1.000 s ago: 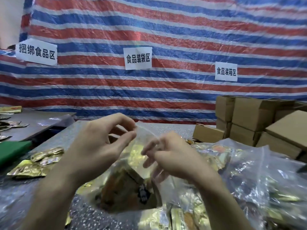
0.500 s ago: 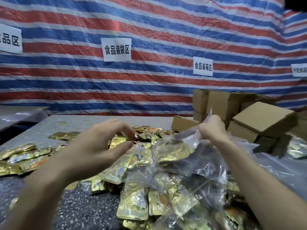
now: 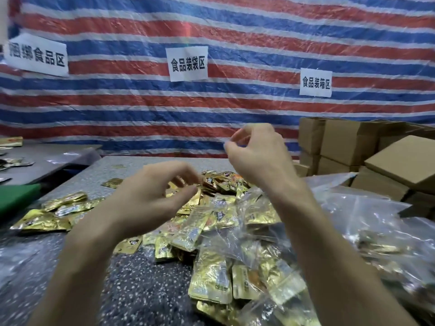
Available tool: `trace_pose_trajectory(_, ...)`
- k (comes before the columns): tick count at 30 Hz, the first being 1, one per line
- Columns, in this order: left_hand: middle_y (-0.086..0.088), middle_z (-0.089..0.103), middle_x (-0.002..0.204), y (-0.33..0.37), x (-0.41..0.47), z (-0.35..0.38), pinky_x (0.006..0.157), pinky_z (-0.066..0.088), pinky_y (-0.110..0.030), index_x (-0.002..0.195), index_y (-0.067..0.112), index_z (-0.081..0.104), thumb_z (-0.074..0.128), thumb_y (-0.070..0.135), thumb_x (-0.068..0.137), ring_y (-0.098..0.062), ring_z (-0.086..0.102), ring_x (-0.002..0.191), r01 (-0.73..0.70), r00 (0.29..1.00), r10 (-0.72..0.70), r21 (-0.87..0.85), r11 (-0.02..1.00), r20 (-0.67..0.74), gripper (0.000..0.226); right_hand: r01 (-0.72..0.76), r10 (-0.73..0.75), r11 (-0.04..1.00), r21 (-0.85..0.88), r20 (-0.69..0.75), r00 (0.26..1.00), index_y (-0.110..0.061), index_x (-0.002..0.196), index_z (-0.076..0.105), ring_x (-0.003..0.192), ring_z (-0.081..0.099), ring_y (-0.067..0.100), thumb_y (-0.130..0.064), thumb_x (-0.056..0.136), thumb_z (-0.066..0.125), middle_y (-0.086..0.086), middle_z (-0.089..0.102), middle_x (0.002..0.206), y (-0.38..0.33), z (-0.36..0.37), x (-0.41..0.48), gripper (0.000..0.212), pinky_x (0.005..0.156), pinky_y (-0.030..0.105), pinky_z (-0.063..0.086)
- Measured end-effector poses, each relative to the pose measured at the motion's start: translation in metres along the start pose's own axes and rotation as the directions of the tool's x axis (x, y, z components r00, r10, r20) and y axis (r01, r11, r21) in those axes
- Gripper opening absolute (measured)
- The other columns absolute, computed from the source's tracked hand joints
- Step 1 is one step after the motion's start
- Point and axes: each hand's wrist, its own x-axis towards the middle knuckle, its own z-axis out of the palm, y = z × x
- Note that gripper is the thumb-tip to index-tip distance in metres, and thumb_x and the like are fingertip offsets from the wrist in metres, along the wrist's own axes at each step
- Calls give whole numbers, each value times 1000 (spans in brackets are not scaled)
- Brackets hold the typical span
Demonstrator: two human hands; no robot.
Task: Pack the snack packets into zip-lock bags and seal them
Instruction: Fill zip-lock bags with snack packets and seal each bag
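1. We see the left hand hovering low over the speckled table, fingers loosely curled, thumb apart, holding nothing.
2. The right hand is raised higher, its fingertips drawn together; we cannot tell whether they pinch anything.
3. Gold snack packets lie heaped beneath and between both wrists.
4. Filled zip-lock bags lie under the right forearm and to its right, below the grip, near cardboard boxes.
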Motion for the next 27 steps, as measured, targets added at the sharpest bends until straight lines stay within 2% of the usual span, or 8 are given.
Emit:
trace_pose_trajectory(6,16,68,90,-6,-7,-13,70,55,-24,99,34,67,56,31,96,-1,63,86,84,989,-83,0,996,-124,12,10,-46,960,279,123,991,-22,103,70,93,65,12,-30,94,60,-7,69,99,-25,66,-17,16,84,42,57)
trace_pose_trajectory(9,15,68,91,-20,-13,-25,71,53,-20,97,32,68,58,27,98,0,63,84,186,978,-183,21,982,-97,11,6,-56,952,306,155,986,-24,102,71,88,63,4,-30,95,61,-14,67,93,-12,84,-18,14,79,33,56)
trace_pose_trajectory(12,12,68,90,-41,-22,-42,67,47,-16,95,30,68,58,24,98,-1,62,80,341,938,-339,25,940,-67,12,37,-108,947,320,209,972,-34,87,66,80,59,-6,-32,95,64,-23,62,83,4,93,-20,8,65,20,47)
trace_pose_trajectory(16,13,67,89,-60,-27,-52,66,43,-22,93,28,68,59,27,98,-3,62,78,445,894,-433,121,887,-114,10,5,-102,959,283,329,939,-36,85,67,80,59,-3,-35,94,65,-21,63,83,19,98,-15,10,66,25,46)
trace_pose_trajectory(18,14,67,88,-67,-26,-48,66,45,-23,93,28,68,60,26,97,-4,63,79,471,880,-452,130,873,-147,9,-20,-82,965,261,372,924,-33,89,69,79,59,-1,-35,95,64,-19,63,84,26,97,-12,8,63,22,44)
trace_pose_trajectory(22,8,67,94,-91,-30,-30,70,49,-22,95,24,65,62,22,96,-7,62,84,531,835,-498,105,841,-233,3,-56,-67,968,246,462,884,-28,91,70,79,63,6,-36,95,63,-10,68,87,36,92,-9,11,64,26,49)
trace_pose_trajectory(24,3,66,104,-113,-46,-22,77,48,-27,103,21,64,62,18,95,-13,60,91,607,788,-555,184,773,-265,9,-74,-60,966,248,491,869,-27,92,69,81,64,8,-37,95,63,-7,69,89,36,89,-8,12,70,31,53)
trace_pose_trajectory(27,-1,59,115,-153,-92,-19,85,47,-34,115,18,63,62,21,92,-18,54,105,739,667,-661,417,529,-344,23,-88,-57,961,263,499,865,-29,88,68,80,64,10,-37,94,64,-6,69,87,35,85,-9,12,74,34,54)
